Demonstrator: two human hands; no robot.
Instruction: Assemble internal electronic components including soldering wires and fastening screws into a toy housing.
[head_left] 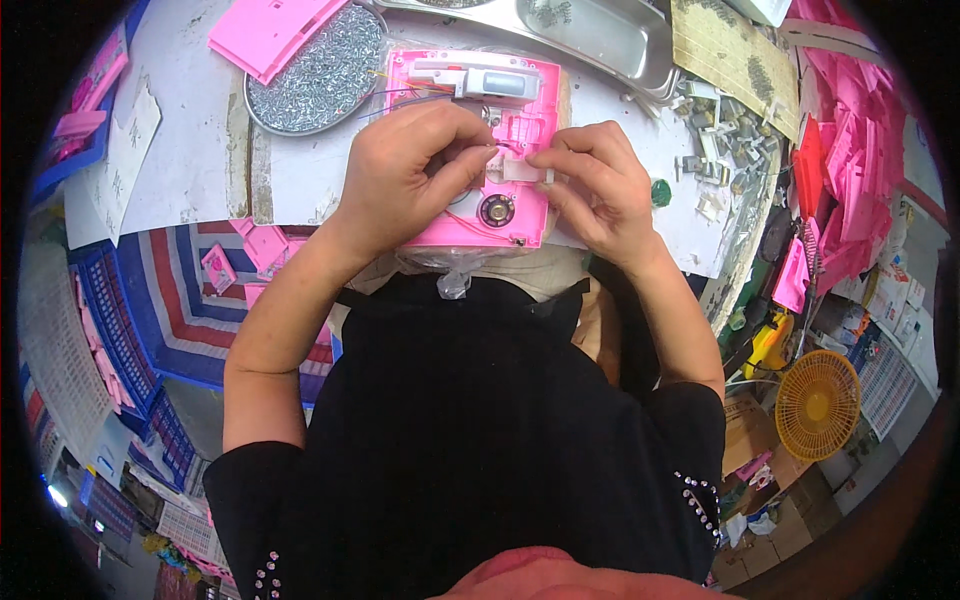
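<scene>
A pink plastic casing lies open on the table edge in front of me. It holds a round black speaker, thin wires and a grey-white module with a clear window at its far end. Over the casing's middle, my right hand pinches a small whitish plastic piece between thumb and fingers. My left hand is closed at the piece's left end, thumb against forefinger. What those left fingertips grip is too small to tell.
A round metal tray of screws stands at the far left, pink panels over its rim. Far right are a steel tray and small loose parts. Pink parts pile up at right, above a yellow fan.
</scene>
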